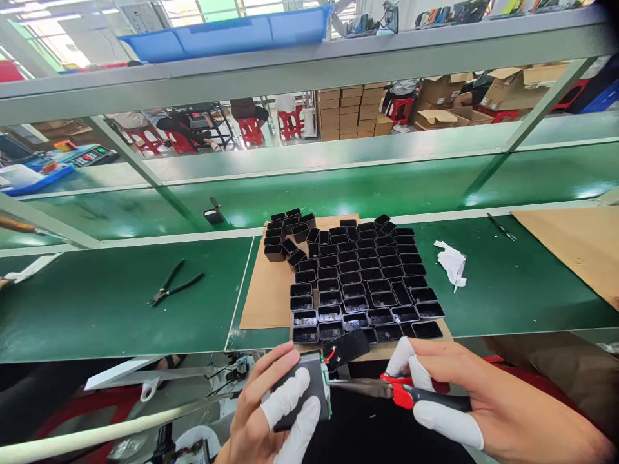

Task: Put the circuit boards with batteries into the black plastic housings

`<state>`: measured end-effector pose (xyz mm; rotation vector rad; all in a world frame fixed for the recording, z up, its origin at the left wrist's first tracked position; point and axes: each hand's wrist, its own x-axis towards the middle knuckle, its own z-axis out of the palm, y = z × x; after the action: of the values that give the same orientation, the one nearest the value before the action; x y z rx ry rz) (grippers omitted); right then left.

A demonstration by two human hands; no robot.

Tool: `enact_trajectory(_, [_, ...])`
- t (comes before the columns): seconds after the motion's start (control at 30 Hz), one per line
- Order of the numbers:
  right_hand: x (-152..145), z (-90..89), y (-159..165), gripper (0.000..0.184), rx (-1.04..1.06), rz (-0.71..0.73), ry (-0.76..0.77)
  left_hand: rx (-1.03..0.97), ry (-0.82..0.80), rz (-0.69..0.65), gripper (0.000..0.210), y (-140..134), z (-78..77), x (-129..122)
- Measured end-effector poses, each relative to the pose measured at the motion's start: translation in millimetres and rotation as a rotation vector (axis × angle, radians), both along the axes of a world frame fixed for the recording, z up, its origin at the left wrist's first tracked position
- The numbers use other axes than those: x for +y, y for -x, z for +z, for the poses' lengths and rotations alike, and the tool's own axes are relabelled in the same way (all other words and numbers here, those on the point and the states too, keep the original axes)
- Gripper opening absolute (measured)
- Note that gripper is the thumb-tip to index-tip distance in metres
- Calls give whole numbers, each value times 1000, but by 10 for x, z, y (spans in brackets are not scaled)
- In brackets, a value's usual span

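Observation:
My left hand (275, 406), with white finger cots on some fingers, grips a dark box-shaped device (309, 390) near the table's front edge. A green circuit board (327, 390) shows at the device's right end. Red wires run from there to a black cover (346, 348) hanging just above. My right hand (435, 386), also in white finger cots, is closed around red-and-black long-nose pliers (406, 393). The pliers' tips reach the circuit board's edge; whether they pinch anything there is too small to tell.
Rows of open black plastic cases (367, 263) cover cardboard (256, 303) on the green table. Left of them lie other pliers (174, 283); to the right are crumpled white paper (452, 263) and tweezers (501, 227). A shelf beam (309, 71) spans above, holding a blue bin (232, 35).

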<state>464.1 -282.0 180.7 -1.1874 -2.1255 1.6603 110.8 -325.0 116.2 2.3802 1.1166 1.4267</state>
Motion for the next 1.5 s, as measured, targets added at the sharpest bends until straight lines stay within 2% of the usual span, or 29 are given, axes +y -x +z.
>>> enact_trajectory(0.13, [6,25,-15,23,19,-39,-16,91,-50,-11,62,-19,68,25])
enact_trajectory(0.33, [34,94,-13,34,1,-44,-40,73,-46,-86,60,-122,213,83])
enact_trajectory(0.47, [26,125,-31,39,-75,-61,2,128,-107,-98,56,-94,129,129])
enact_trajectory(0.57, [23,150,-52,32,-142,-68,75,138,-190,-118,51,-37,14,182])
enact_trajectory(0.63, [29,148,-68,29,-157,-35,76,169,-197,-146,49,-21,-9,219])
enact_trajectory(0.7, [40,121,-85,32,-147,-9,64,210,-187,-185,49,-40,31,252])
enact_trajectory(0.83, [52,38,-116,41,-158,-30,51,273,-165,-248,43,-168,205,326])
enact_trajectory(1.0, [46,-8,-154,51,-133,-32,23,282,-292,-291,32,-329,345,505])
enact_trajectory(1.27, [101,-62,-290,55,-138,-136,-13,389,-446,-366,25,-450,410,918])
enact_trajectory(1.5, [150,-117,-366,59,-150,-194,-58,377,-513,-350,25,-588,428,1125])
